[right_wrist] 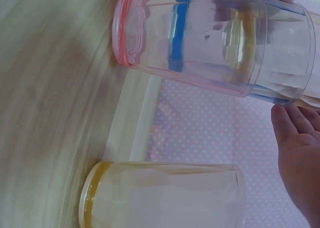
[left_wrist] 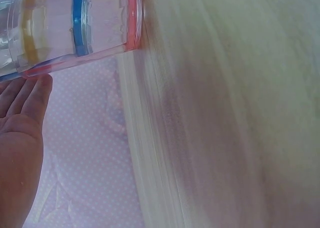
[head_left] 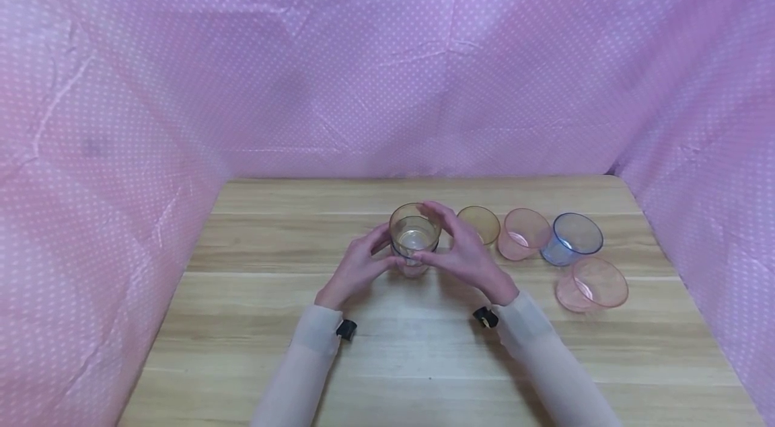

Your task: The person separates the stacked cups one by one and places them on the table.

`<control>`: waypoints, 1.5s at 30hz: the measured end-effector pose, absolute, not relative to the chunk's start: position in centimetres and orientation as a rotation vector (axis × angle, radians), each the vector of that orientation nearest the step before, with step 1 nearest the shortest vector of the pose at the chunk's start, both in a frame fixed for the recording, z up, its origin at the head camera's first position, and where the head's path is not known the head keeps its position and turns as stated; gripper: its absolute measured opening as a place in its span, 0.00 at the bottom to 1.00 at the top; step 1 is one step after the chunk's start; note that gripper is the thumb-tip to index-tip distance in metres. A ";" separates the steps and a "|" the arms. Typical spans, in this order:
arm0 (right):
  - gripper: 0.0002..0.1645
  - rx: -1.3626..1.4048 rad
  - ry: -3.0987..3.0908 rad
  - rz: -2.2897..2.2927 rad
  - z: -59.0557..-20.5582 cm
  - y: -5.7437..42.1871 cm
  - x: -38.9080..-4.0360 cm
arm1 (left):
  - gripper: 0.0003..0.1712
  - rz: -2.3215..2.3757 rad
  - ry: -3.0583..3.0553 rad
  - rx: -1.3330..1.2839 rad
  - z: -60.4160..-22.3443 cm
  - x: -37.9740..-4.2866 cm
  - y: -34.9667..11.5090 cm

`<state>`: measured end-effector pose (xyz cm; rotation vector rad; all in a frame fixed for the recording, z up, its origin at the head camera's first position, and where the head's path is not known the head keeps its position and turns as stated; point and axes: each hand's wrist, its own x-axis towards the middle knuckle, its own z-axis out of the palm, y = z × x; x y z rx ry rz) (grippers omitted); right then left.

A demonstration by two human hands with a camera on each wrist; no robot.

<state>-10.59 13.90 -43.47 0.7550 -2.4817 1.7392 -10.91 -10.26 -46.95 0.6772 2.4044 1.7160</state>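
A stack of nested clear plastic cups stands on the wooden table between both hands. A yellow-tinted cup is uppermost, a blue cup sits around its lower part, and a pink cup is the outermost, its base on the table. From the left side, my left hand holds the stack near its upper part, thumb in front and fingers behind. My right hand grips it from the right, fingers at the yellow rim and thumb across the front. Both wrist views show fingertips at the stack's upper end.
Just right of the right hand stands another yellow cup, partly hidden by that hand. Further right are a pink cup, a blue cup and, nearer the front, another pink cup. Pink dotted cloth surrounds the table.
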 end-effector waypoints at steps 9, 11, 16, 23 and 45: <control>0.57 0.770 -2.434 1.644 -42.8 13.9 -10.6 | 0.44 1.710 2.393 0.656 -46.9 -10.9 -10.3; 0.57 0.779 -2.421 1.629 -42.7 13.9 -10.6 | 0.44 1.708 2.395 0.638 -46.8 -10.9 -10.4; 0.57 0.786 -2.393 1.631 -42.3 13.9 -10.5 | 0.45 1.708 2.394 0.615 -46.6 -10.8 -10.4; 0.59 0.769 -2.323 1.662 -41.3 14.1 -9.9 | 0.44 1.713 2.403 0.625 -46.6 -10.9 -10.2; 0.59 0.774 -2.079 1.780 -39.8 15.5 -8.6 | 0.43 1.746 2.371 0.655 -46.8 -11.0 -10.2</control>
